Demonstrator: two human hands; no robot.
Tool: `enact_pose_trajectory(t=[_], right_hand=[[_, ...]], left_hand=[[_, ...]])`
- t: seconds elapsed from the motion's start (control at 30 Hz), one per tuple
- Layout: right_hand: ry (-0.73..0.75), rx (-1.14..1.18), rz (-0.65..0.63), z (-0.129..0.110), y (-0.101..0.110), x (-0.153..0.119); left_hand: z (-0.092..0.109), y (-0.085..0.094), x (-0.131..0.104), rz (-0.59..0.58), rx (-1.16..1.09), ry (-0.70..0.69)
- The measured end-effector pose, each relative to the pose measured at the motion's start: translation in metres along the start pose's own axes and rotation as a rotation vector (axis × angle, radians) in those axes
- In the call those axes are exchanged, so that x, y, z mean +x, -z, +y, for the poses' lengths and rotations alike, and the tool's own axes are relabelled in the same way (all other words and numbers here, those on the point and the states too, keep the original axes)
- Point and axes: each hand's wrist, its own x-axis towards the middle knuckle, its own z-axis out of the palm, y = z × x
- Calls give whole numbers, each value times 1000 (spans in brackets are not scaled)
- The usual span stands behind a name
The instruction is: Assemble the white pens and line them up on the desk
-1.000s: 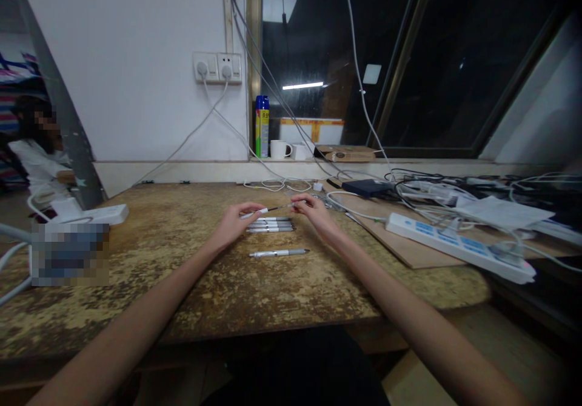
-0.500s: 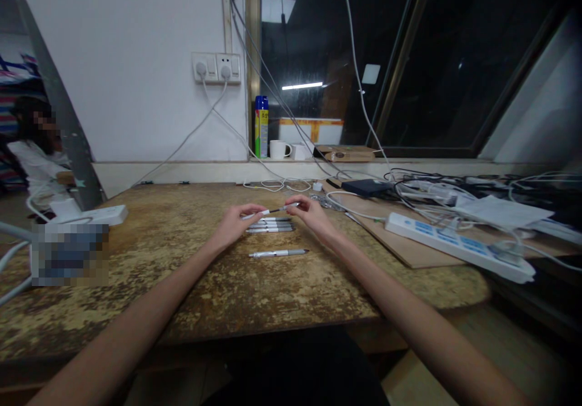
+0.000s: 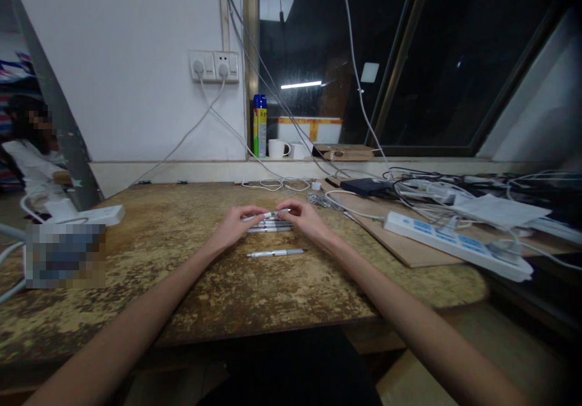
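Both hands hold a pen above the worn table, nearly level. My left hand [image 3: 235, 226] pinches its white barrel [image 3: 267, 215] between thumb and fingers. My right hand [image 3: 304, 217] grips the grey front part [image 3: 282, 212], whose end meets or nearly meets the barrel. Fingers cover much of both parts. Just below them, several white-and-grey pens [image 3: 270, 229] lie side by side in a row. Closer to me, a single pen [image 3: 275, 253] rests with its dark tip to the right.
A white power strip [image 3: 457, 245] lies on a brown board [image 3: 409, 259] at the right, amid tangled cables. At the left are another power strip [image 3: 107, 215] and a blurred-out item. A spray can [image 3: 260, 126] and white mug [image 3: 277, 148] stand on the sill. A person [image 3: 31, 145] sits far left.
My right hand has moved left towards my left hand. The dark refill that showed between the two pen parts is now covered, and the gap between them has closed.
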Motion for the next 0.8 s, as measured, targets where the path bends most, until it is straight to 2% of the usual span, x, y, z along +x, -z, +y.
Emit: enact_pose_trajectory(t=[0.23, 0.37, 0.53, 0.6, 0.7, 0.8], right_hand=[[-49, 6, -47, 6, 1, -1], [1, -18, -48, 10, 1, 1], [-60, 3, -110, 6, 1, 0], [-80, -3, -94, 3, 1, -1], [-42, -5, -73, 0, 1, -2], [-38, 16, -123, 1, 1, -2]], left_hand=[[1, -2, -2, -17, 24, -16], [0, -1, -1, 2, 13, -8], [5, -2, -2, -22, 13, -3], [7, -2, -2, -22, 18, -4], [8, -2, -2, 0, 10, -7], [8, -2, -2, -1, -9, -28]])
